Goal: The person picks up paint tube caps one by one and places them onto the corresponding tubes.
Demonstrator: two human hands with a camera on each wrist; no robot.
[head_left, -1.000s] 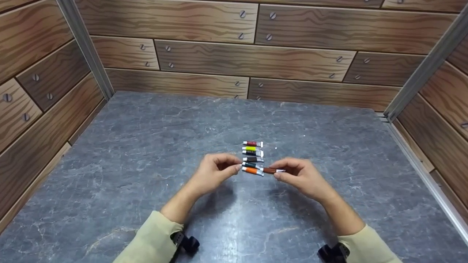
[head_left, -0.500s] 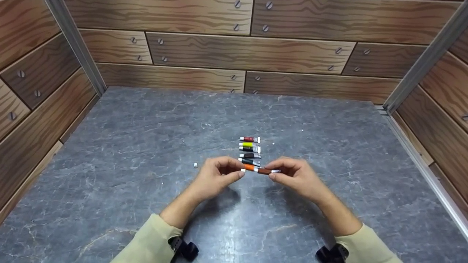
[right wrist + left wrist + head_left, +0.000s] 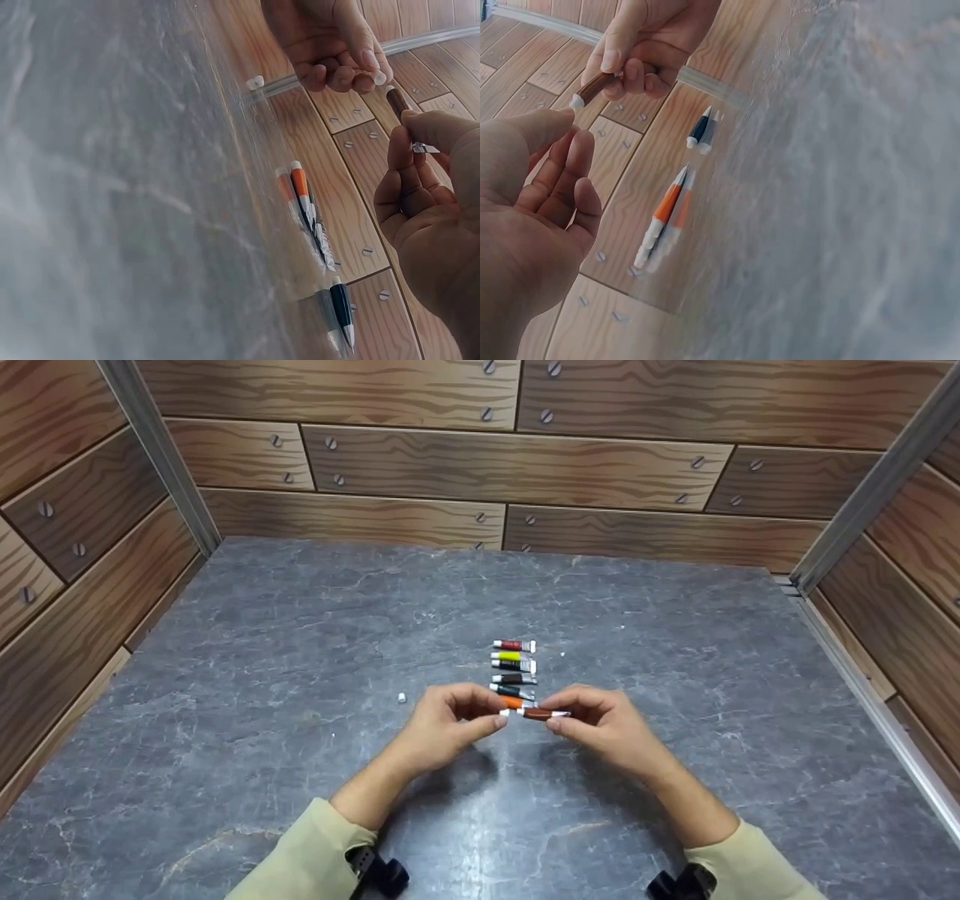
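My left hand pinches a small white cap between thumb and fingertips. In my right hand, a brown paint tube is gripped near its silver end, its white-tipped end pointing at the cap. The right wrist view shows a narrow gap between cap and tube. Just behind them on the table lies an orange paint tube, partly hidden by the left fingers. Beyond it are dark green, dark brown, black, yellow and dark red tubes.
A small white piece rests on the grey marbled table left of the left hand. Tiny white specks are scattered about, one right of the tubes. Wood-patterned walls and metal corner rails enclose the table.
Both hands have come closer together, narrowing the gap between the cap and the brown tube. The head view has shifted slightly, and the white piece left of the left hand has come into sight.
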